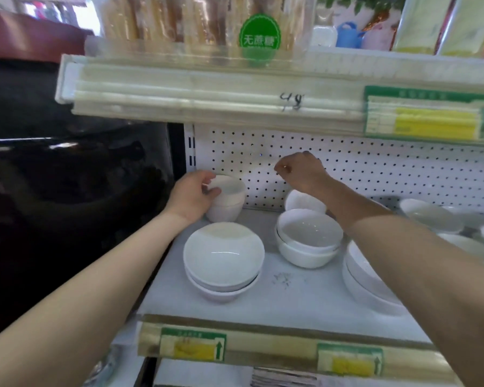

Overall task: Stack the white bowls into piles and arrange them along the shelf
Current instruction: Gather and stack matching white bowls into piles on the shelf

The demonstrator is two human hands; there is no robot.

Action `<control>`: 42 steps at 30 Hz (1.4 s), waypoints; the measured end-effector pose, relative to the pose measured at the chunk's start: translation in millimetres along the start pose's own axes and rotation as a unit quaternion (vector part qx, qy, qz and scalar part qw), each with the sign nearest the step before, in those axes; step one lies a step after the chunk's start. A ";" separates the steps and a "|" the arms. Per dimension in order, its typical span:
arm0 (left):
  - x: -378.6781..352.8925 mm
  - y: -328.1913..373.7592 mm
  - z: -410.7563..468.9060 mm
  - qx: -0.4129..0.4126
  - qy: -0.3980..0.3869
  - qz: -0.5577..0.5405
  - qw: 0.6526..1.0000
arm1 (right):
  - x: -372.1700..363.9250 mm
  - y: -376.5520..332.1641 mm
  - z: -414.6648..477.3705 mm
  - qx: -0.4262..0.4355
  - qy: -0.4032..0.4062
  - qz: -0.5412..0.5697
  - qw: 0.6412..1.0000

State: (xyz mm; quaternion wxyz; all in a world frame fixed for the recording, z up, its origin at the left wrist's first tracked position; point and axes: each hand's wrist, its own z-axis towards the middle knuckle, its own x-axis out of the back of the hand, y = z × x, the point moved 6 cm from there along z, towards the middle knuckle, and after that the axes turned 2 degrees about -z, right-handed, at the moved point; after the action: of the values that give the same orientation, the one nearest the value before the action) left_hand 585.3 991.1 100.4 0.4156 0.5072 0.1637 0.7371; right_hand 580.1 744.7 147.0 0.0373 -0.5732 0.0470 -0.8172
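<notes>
Several piles of white bowls stand on the grey shelf [277, 297]. At the back left, my left hand [193, 195] grips the rim of the top bowl of a small tall pile [229, 202]. A wide pile [224, 258] sits at the front left and another pile [309, 237] at the middle. Behind that pile stands a single bowl [302, 201]. My right hand [299, 170] hovers above this bowl in front of the pegboard, fingers curled with nothing in them. My right forearm partly hides a pile [366, 280] at the right.
A white pegboard [375, 169] backs the shelf. The upper shelf's edge [207, 93] with price tags hangs low overhead. More white bowls [430, 216] lie at the far right. A dark glossy surface [67, 191] borders the shelf on the left.
</notes>
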 end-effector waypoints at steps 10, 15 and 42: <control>-44.4 106.8 -26.8 -0.089 -0.184 0.115 0.972 | 34.4 52.1 -63.9 0.010 -0.011 -0.044 0.999; -83.7 118.7 -34.0 -0.082 -0.283 0.225 0.929 | 23.3 65.7 -78.9 0.035 -0.086 -0.040 0.995; -110.0 118.4 -73.7 0.092 -0.251 0.312 0.912 | -20.0 79.8 -83.0 -0.031 -0.152 0.051 0.987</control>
State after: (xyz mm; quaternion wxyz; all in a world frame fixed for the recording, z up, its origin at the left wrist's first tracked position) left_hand 482.7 847.6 79.7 0.1435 0.7365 -0.0453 0.6594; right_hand 509.4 670.6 90.7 0.0677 -0.6886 0.0957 -0.7156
